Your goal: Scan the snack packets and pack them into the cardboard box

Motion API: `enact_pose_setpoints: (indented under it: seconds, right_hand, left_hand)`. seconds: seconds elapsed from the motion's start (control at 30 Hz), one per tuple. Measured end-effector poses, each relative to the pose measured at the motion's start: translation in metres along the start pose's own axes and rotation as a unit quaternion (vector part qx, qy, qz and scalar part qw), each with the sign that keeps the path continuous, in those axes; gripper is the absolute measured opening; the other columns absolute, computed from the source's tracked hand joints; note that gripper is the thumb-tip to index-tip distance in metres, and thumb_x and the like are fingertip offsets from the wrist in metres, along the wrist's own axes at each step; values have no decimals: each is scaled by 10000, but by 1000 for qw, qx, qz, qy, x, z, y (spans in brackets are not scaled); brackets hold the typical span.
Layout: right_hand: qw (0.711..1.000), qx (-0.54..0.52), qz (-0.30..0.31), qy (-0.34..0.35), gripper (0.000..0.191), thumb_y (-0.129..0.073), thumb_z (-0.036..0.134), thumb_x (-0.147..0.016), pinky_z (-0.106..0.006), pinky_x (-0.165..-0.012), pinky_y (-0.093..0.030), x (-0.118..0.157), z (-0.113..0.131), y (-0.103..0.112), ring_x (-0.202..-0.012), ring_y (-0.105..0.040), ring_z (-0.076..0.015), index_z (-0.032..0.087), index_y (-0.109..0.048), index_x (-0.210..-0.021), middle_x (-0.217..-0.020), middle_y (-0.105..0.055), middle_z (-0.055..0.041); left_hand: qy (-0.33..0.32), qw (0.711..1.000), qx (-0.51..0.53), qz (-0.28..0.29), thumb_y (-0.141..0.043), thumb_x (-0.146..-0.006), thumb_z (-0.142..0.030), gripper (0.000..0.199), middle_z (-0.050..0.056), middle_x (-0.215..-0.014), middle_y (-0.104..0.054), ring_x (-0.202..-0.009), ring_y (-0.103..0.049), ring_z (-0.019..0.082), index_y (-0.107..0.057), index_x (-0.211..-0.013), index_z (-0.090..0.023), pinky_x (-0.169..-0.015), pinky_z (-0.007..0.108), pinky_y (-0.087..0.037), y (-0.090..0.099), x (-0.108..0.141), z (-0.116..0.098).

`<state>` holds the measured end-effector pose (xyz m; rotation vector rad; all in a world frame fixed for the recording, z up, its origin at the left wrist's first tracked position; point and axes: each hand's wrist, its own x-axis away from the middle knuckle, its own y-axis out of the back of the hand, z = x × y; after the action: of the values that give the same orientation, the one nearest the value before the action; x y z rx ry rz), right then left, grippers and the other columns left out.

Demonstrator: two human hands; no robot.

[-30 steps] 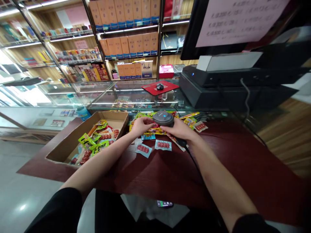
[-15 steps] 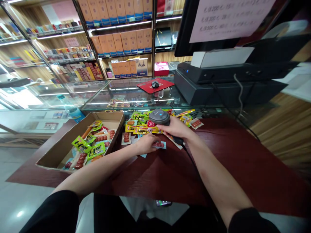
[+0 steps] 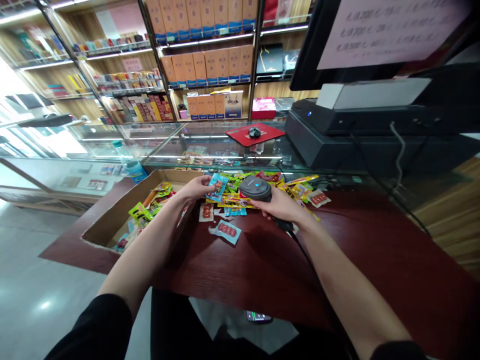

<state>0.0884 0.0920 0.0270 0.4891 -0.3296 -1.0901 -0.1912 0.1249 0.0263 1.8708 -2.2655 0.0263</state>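
Observation:
My left hand (image 3: 198,189) pinches a blue snack packet (image 3: 217,187) by its left side, just beyond the right rim of the cardboard box (image 3: 108,217). In my right hand (image 3: 279,204) is a dark barcode scanner (image 3: 255,188), its head pointing left over the pile. Under and around the scanner lie several yellow snack packets (image 3: 234,201) and green ones. Nearer to me, a packet of small red sausages (image 3: 227,231) lies flat on the dark red table. Another sausage packet (image 3: 206,212) sits beside the box.
Loose packets fill part of the box. A water bottle (image 3: 131,164) stands behind it. On the glass counter are a red mouse pad (image 3: 240,136) with a mouse (image 3: 254,132) and a black till machine (image 3: 318,142). The scanner's cable (image 3: 305,255) runs toward me.
My left hand has left the red sausage packet, moved up and left, and now holds the blue packet. The scanner stays in my right hand. The whole view has shifted slightly.

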Motion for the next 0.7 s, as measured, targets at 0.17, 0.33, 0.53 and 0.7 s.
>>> enact_pose_setpoints:
  seconds: [0.17, 0.33, 0.53, 0.7]
  right_hand:
    - [1000, 1, 23, -1, 310, -664, 451, -781, -278, -452, -478, -1, 0, -21, -445, -596, -163, 182, -631, -931, -545, -631, -4]
    - [999, 16, 10, 47, 332, -708, 387, -742, -288, -587, -521, -2, 5, -32, -598, -652, -184, 189, -667, -1005, -625, -669, -4]
    - [998, 33, 7, 52, 310, -702, 352, -745, -310, -626, -530, -3, 5, -34, -655, -657, -198, 178, -669, -999, -640, -670, -16]
    - [998, 34, 13, 53, 285, -699, 336, -747, -323, -626, -532, -2, 6, -34, -650, -653, -200, 183, -672, -985, -627, -661, -19]
  left_hand:
    - [26, 997, 72, -11, -875, -511, -292, 412, 37, -788, -708, -734, -675, 153, -651, -821, -137, -772, 305, -538, 12, -4, 2]
    - [11, 998, 59, -29, -892, -501, -262, 454, 16, -768, -683, -668, -662, 125, -584, -812, -141, -692, 270, -549, 8, -6, 4]
    - [6, 999, 30, -31, -867, -542, -219, 441, -6, -763, -670, -636, -665, 128, -551, -844, -157, -642, 277, -570, 7, -6, 6]
    - [17, 999, 9, -33, -873, -518, -225, 456, -4, -751, -682, -644, -668, 140, -540, -823, -160, -638, 279, -567, 8, -6, 7]
